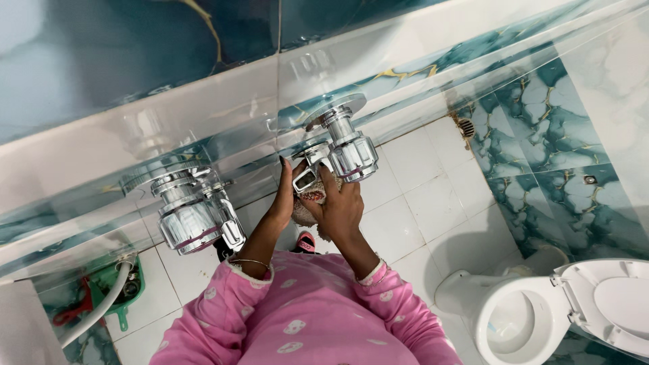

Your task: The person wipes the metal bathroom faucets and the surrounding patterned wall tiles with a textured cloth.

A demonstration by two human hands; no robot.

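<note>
Gripping the chrome tap (341,150) spout with the left hand (284,196), steadying it. Pressing a wadded cloth (312,203) beneath with the closed right hand (340,206); second tap (193,215) sitting untouched at left.

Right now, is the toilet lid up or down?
Up. The toilet lid is tipped back, leaving the white bowl open to view.
</note>
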